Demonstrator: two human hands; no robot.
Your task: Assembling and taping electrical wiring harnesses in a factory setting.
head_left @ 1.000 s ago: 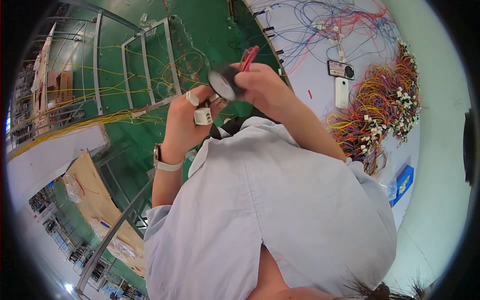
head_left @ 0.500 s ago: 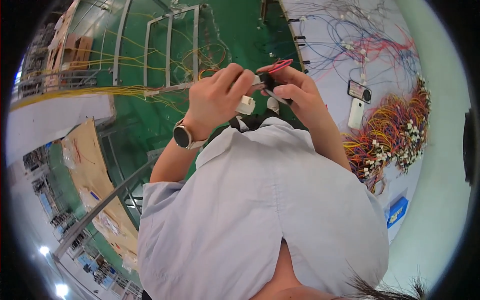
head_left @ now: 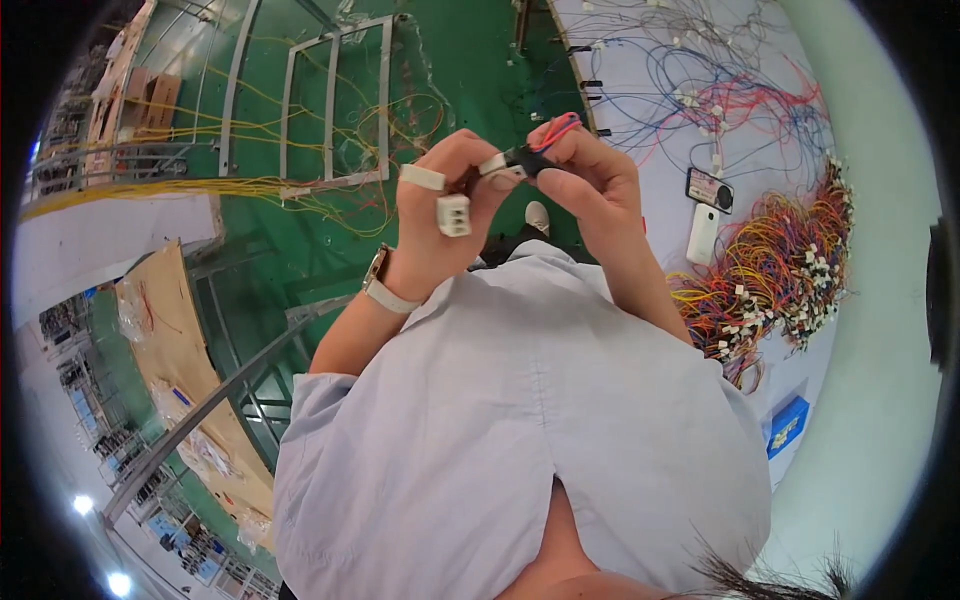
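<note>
Pinched between the thumb and fingers of the left hand [head_left: 425, 240] is a white connector [head_left: 494, 164], set end-on against or just beside a black piece [head_left: 530, 160], which the right hand [head_left: 600, 195] nips between its thumb and fingers; whether the two touch cannot be told. Red and blue wires [head_left: 556, 132] loop up at the right fingertips. Also lodged in the left hand are a socketed block [head_left: 454, 216] and a plain white block [head_left: 422, 177]. Both seem loosely tucked, so a shift of those fingers could drop one toward the green floor [head_left: 490, 80]. A skewed angle could make the connector and black piece bind, and snagged wires could twist the black piece out of the right hand's small pinch.
</note>
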